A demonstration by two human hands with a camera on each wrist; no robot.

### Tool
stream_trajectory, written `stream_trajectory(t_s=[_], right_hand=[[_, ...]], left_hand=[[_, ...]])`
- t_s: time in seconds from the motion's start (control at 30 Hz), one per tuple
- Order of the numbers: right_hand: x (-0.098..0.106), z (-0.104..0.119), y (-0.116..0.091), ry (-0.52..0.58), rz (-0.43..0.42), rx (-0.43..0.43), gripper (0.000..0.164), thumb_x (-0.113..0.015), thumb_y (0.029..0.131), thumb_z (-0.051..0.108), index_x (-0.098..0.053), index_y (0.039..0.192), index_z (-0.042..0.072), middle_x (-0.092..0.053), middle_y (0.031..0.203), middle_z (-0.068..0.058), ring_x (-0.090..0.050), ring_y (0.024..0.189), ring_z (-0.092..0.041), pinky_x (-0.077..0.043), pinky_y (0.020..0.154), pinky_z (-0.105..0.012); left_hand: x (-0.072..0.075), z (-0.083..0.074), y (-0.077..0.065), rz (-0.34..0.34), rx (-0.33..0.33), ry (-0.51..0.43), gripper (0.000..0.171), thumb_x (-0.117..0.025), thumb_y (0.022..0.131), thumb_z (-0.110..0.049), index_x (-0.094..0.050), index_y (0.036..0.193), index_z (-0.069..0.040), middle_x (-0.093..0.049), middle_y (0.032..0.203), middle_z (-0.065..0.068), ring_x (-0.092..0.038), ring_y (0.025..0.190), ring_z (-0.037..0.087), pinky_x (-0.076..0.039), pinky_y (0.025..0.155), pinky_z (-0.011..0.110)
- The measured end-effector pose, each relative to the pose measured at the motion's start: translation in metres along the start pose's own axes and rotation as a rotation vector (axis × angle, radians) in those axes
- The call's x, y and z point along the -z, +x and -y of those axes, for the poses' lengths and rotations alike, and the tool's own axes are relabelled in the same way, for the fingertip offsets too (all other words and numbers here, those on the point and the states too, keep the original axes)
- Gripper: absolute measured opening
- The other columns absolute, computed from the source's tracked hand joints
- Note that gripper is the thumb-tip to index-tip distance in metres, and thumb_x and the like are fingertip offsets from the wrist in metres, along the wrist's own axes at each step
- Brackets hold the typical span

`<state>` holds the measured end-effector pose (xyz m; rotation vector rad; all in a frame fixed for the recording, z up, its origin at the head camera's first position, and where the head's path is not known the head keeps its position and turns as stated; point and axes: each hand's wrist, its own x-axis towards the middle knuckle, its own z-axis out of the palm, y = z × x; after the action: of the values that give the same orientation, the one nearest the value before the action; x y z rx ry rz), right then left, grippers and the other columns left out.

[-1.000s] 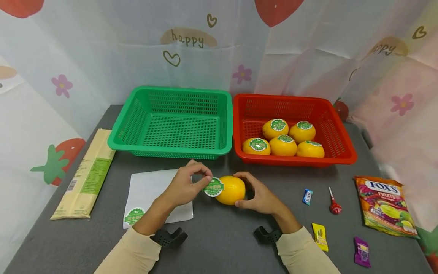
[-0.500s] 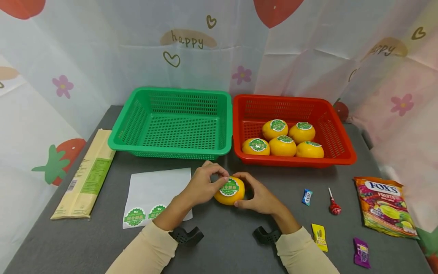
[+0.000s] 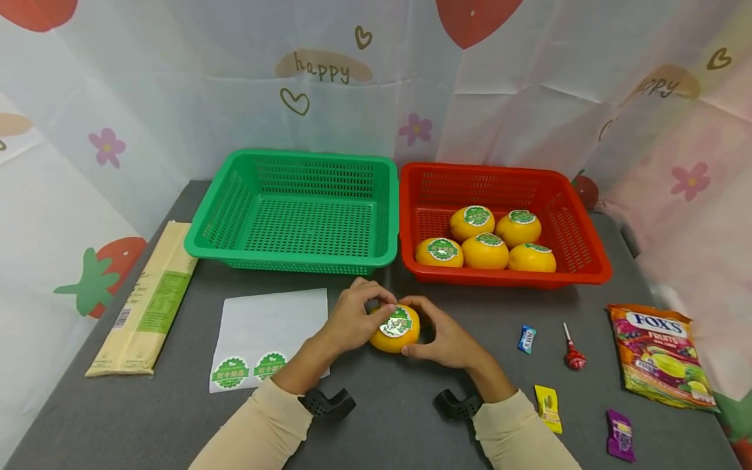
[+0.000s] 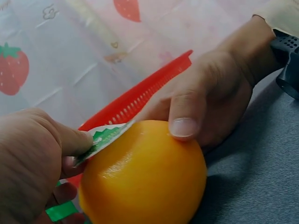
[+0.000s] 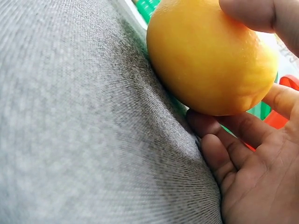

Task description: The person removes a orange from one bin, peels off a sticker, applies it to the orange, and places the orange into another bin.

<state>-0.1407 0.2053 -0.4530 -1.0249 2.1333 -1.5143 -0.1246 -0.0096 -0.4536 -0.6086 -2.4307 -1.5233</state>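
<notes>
My right hand (image 3: 444,336) grips a yellow-orange fruit that looks like an orange (image 3: 388,343) from its right side, thumb near and fingers behind. The orange sits on the grey table. My left hand (image 3: 354,318) pinches the edge of a round green-and-white sticker (image 3: 401,322) between thumb and finger. In the left wrist view the sticker (image 4: 110,135) lies against the orange's upper side, its pinched edge lifted off the skin. The right wrist view shows the orange (image 5: 210,56) between thumb and fingers. A white sticker sheet (image 3: 264,326), with two green stickers showing, lies beside my left forearm.
A green basket (image 3: 294,254) stands at the back left. Beside it, a red basket (image 3: 505,277) holds several stickered fruits. Small candies, a lollipop (image 3: 574,358) and a candy bag (image 3: 660,358) lie at the right. A long cream packet (image 3: 141,300) lies at the left.
My left hand has moved right, bringing the sticker from beside the orange onto it. More of the sticker sheet shows. My right hand has stayed on the orange.
</notes>
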Motion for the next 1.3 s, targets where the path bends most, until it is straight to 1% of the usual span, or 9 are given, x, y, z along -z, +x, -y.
stream_trajectory(t_s=[0.23, 0.37, 0.47, 0.63, 0.73, 0.9, 1.03, 1.17, 1.3], right_hand=[[-0.001, 0.0, 0.0, 0.003, 0.0, 0.006, 0.066, -0.076, 0.078, 0.001, -0.043, 0.135, -0.001, -0.05, 0.131, -0.011, -0.049, 0.115, -0.025, -0.037, 0.1, -0.039], [0.0, 0.001, 0.0, 0.0, 0.002, 0.003, 0.066, -0.076, 0.078, 0.001, -0.043, 0.135, -0.002, -0.05, 0.131, -0.011, -0.049, 0.115, -0.025, -0.037, 0.1, -0.041], [0.0, 0.0, 0.0, -0.002, 0.007, 0.009, 0.066, -0.076, 0.079, 0.001, -0.042, 0.136, -0.002, -0.05, 0.131, -0.012, -0.05, 0.114, -0.026, -0.038, 0.099, -0.043], [-0.001, 0.0, 0.0, -0.002, 0.007, 0.012, 0.065, -0.075, 0.079, 0.001, -0.042, 0.135, -0.001, -0.051, 0.129, -0.011, -0.052, 0.109, -0.026, -0.041, 0.096, -0.042], [-0.001, 0.0, -0.001, 0.003, 0.006, 0.005, 0.065, -0.074, 0.079, 0.001, -0.042, 0.136, -0.001, -0.052, 0.128, -0.011, -0.053, 0.108, -0.025, -0.042, 0.094, -0.04], [-0.001, -0.001, 0.0, 0.016, 0.01, 0.019, 0.066, -0.074, 0.08, 0.001, -0.041, 0.137, -0.002, -0.051, 0.129, -0.011, -0.052, 0.108, -0.025, -0.042, 0.095, -0.041], [-0.003, -0.011, 0.0, 0.1, 0.001, 0.053, 0.066, -0.068, 0.083, -0.004, -0.037, 0.141, -0.004, -0.047, 0.135, -0.017, -0.049, 0.114, -0.029, -0.041, 0.097, -0.039], [-0.007, -0.024, 0.001, 0.202, -0.065, 0.028, 0.05, -0.055, 0.095, -0.002, -0.038, 0.142, -0.005, -0.047, 0.136, -0.02, -0.048, 0.119, -0.031, -0.041, 0.097, -0.035], [-0.014, -0.024, 0.006, 0.174, -0.167, -0.075, 0.037, -0.052, 0.101, 0.013, -0.051, 0.135, 0.002, -0.055, 0.129, -0.012, -0.052, 0.115, -0.027, -0.043, 0.094, -0.032]], left_hand=[[-0.005, 0.006, -0.006, -0.079, -0.076, 0.024, 0.006, -0.073, 0.085, -0.009, -0.07, 0.09, -0.005, -0.061, 0.082, -0.004, -0.051, 0.083, 0.03, -0.044, 0.072, 0.044], [-0.009, 0.009, -0.01, -0.112, -0.106, 0.032, 0.021, -0.076, 0.081, -0.009, -0.069, 0.101, -0.006, -0.06, 0.092, 0.001, -0.052, 0.088, 0.028, -0.045, 0.077, 0.045], [-0.011, 0.012, -0.014, -0.11, -0.137, 0.026, 0.029, -0.078, 0.08, -0.012, -0.071, 0.107, -0.007, -0.057, 0.101, 0.005, -0.05, 0.095, 0.025, -0.045, 0.08, 0.042], [-0.014, 0.014, -0.019, -0.061, -0.179, 0.011, 0.023, -0.081, 0.079, -0.015, -0.077, 0.101, -0.01, -0.053, 0.114, 0.013, -0.046, 0.103, 0.029, -0.042, 0.082, 0.04], [-0.014, 0.016, -0.021, -0.03, -0.157, -0.003, 0.027, -0.081, 0.078, -0.016, -0.077, 0.105, -0.011, -0.053, 0.119, 0.015, -0.046, 0.107, 0.03, -0.043, 0.085, 0.04], [-0.016, 0.022, -0.025, -0.007, -0.091, -0.048, 0.037, -0.08, 0.079, -0.014, -0.073, 0.115, -0.009, -0.055, 0.121, 0.01, -0.052, 0.108, 0.023, -0.047, 0.086, 0.034], [-0.019, 0.025, -0.027, -0.017, -0.089, -0.072, 0.041, -0.08, 0.08, -0.012, -0.07, 0.12, -0.006, -0.057, 0.12, 0.008, -0.056, 0.105, 0.022, -0.049, 0.084, 0.032], [-0.023, 0.027, -0.027, -0.031, -0.139, -0.066, 0.042, -0.079, 0.083, -0.02, -0.069, 0.12, -0.004, -0.057, 0.119, 0.01, -0.057, 0.104, 0.023, -0.05, 0.082, 0.031], [-0.025, 0.027, -0.025, -0.029, -0.182, -0.053, 0.051, -0.071, 0.086, -0.04, -0.068, 0.122, -0.004, -0.056, 0.12, 0.01, -0.057, 0.106, 0.023, -0.05, 0.084, 0.032]])
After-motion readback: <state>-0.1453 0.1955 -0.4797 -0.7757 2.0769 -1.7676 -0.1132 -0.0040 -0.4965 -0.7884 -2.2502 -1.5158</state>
